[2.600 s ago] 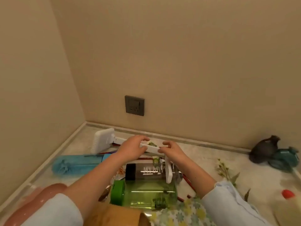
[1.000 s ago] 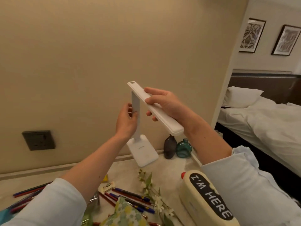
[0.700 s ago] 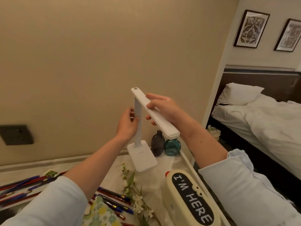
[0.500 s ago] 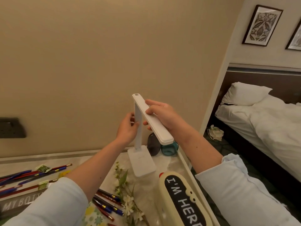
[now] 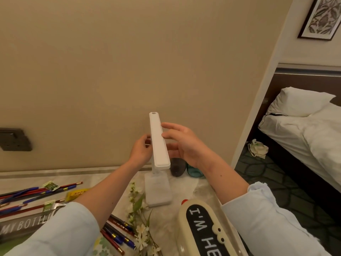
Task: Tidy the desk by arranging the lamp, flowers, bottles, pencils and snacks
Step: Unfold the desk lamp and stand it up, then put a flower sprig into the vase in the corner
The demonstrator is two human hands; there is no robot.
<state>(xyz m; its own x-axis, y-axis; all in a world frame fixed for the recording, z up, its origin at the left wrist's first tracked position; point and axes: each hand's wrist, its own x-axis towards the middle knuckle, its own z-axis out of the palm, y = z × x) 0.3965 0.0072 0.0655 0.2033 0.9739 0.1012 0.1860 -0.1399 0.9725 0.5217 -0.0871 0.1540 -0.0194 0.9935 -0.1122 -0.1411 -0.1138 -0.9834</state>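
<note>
A white desk lamp [image 5: 159, 143] stands upright at the back right of the marble desk [image 5: 186, 189], its base [image 5: 158, 191] on the surface and its long head pointing toward me. My left hand [image 5: 140, 150] grips the stem behind the head. My right hand [image 5: 184, 145] has straight, spread fingers touching the head's right edge. White flowers [image 5: 140, 211] lie in front of the base. Pencils [image 5: 35, 194] are scattered at the left, with more pencils [image 5: 118, 232] near my left sleeve. Snack packets [image 5: 75, 194] lie among them.
A dark vase [image 5: 177, 168] and a teal vase [image 5: 194, 172] stand right behind the lamp against the wall. A cream "I'M HERE" bottle [image 5: 206, 228] lies at the front right, a "MY BOTTLE" bottle [image 5: 25, 224] at the front left. The desk's edge drops off to the right, toward a bed [image 5: 304, 130].
The lamp went from lying at the desk's left to standing at the back right. Its head has swung round toward me, and my right hand's grip on it has loosened to a touch.
</note>
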